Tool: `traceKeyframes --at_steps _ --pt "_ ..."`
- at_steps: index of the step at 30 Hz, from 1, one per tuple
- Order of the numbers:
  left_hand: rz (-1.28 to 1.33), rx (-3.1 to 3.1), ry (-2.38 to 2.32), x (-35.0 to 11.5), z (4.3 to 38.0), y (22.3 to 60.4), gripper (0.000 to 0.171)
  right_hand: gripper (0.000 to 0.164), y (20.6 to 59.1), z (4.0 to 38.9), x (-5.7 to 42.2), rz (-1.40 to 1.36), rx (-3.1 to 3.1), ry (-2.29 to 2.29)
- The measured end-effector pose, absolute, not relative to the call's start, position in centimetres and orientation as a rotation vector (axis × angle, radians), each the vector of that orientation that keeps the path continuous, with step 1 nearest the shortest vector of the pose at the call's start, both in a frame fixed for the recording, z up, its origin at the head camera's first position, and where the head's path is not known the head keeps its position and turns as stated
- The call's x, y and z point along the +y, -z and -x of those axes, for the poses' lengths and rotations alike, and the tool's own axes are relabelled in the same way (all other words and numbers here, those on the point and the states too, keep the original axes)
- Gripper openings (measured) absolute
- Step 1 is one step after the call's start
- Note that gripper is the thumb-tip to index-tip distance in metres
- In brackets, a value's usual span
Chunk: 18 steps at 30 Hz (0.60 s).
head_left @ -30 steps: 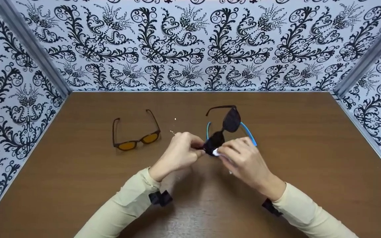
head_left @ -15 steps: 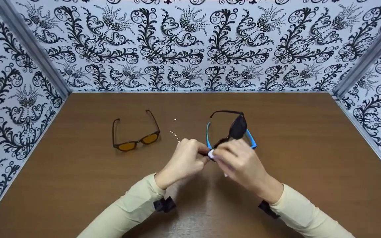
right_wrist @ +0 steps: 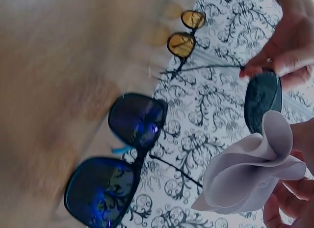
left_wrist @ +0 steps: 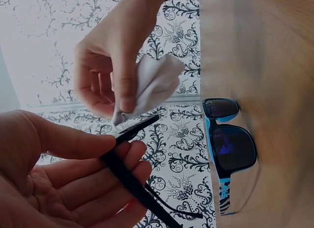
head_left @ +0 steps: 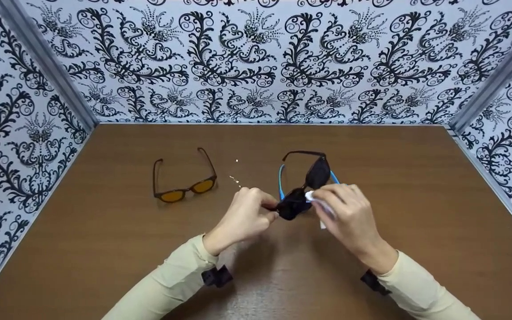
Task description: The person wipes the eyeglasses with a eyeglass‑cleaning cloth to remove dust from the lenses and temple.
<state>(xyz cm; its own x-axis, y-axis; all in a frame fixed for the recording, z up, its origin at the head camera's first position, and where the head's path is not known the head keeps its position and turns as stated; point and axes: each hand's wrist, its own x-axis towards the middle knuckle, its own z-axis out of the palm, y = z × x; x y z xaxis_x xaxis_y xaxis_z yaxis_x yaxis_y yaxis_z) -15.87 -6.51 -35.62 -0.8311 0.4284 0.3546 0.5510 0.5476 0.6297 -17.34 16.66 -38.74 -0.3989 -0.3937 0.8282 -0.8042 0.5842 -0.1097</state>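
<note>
My left hand (head_left: 245,212) pinches a pair of black sunglasses (head_left: 318,173) at one outer corner, between thumb and fingers, raised over the table with the temples unfolded. A pale, crumpled cloth (right_wrist: 240,174) is gripped in my right hand (head_left: 348,215), thumb against fingers. In the head view the cloth overlaps the sunglasses near the bridge; in the right wrist view its folds cover part of them. On the table below and behind stand black-and-blue sunglasses (left_wrist: 234,147) with mirrored lenses, partly hidden by the held pair in the head view.
Glasses with orange lenses (head_left: 172,196) rest at the left on the brown wooden table (head_left: 118,249), temples open toward the back. Small shiny marks (head_left: 234,179) show on the tabletop near my left hand. Patterned black-and-white walls (head_left: 256,58) enclose the back and sides.
My right hand with the cloth first slid left along the lens toward my left fingers, then moved right to the bridge. The held sunglasses tipped away and back, their far end lower than a second ago.
</note>
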Motion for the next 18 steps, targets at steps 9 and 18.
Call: traceKeyframes --at_steps 9,18 --pt "0.851 -2.655 1.168 -6.4 15.5 36.0 0.014 0.017 38.0 17.9 18.4 -0.792 -2.051 -0.708" --pt "0.873 -2.685 1.201 -6.1 14.9 35.8 0.018 0.018 37.4 18.8 19.0 -0.676 -2.063 -0.724"
